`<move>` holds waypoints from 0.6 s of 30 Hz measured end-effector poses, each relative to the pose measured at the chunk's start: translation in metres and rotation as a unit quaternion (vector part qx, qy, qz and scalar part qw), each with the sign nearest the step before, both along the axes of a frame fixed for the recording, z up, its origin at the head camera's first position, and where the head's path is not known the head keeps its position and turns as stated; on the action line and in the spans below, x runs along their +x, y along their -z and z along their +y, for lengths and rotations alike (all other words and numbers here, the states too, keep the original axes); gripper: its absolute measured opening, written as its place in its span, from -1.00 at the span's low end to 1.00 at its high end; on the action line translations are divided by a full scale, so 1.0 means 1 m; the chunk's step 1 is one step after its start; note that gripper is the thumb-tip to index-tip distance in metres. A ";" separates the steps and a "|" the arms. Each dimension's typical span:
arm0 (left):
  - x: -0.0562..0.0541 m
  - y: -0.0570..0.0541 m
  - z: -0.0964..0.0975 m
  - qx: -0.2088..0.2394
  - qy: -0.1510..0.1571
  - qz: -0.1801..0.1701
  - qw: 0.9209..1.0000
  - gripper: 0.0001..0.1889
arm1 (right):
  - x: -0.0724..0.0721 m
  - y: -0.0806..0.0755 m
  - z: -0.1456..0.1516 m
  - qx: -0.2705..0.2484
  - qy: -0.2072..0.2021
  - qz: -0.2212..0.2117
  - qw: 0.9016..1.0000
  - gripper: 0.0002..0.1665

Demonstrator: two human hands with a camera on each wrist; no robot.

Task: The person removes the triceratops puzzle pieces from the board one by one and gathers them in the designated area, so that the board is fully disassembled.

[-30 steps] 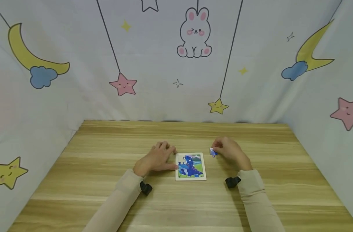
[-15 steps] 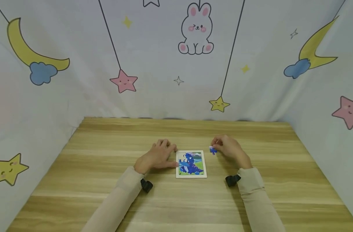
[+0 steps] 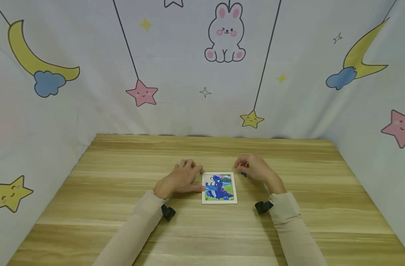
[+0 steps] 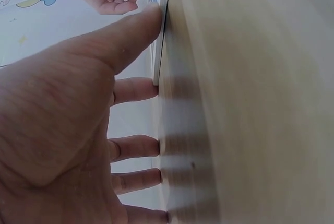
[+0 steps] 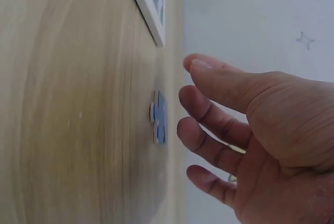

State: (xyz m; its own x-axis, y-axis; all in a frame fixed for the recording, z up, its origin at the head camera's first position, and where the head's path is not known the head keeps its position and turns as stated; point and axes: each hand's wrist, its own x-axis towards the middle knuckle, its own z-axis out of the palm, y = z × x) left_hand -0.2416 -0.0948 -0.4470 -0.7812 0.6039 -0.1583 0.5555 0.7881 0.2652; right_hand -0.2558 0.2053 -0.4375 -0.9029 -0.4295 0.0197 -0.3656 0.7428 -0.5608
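A loose blue puzzle piece lies flat on the table, to the right of the white puzzle tray and apart from it. The right hand hangs above the piece, thumb and forefinger tips close together; whether anything small is pinched between them cannot be told. The left hand is spread, its thumb against the tray's left rim and forefinger by the far corner, other fingertips on the table, an arrangement that probably keeps the tray from sliding. Inside the rim lies a dinosaur picture, with a pale bare patch at its upper left. Beyond hangs a printed curtain.
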 end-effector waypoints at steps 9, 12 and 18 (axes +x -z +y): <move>0.001 -0.001 -0.001 -0.001 -0.001 -0.009 1.000 -0.42 | 0.005 -0.002 -0.020 0.017 -0.036 -0.025 0.999 -0.88; 0.001 -0.002 -0.001 -0.001 -0.001 -0.010 1.000 -0.42 | 0.006 -0.003 -0.026 0.016 -0.048 -0.035 0.998 -0.88; 0.001 -0.002 0.000 0.005 -0.001 -0.005 1.000 -0.42 | 0.010 -0.002 -0.038 0.018 -0.057 -0.050 0.997 -0.87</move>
State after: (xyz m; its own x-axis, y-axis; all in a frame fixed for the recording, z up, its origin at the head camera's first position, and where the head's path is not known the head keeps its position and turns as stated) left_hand -0.2404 -0.0949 -0.4448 -0.7812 0.6034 -0.1602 0.5510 0.7870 0.2775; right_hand -0.2461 0.1676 -0.4359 -0.8453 -0.5275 -0.0847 -0.3917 0.7199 -0.5730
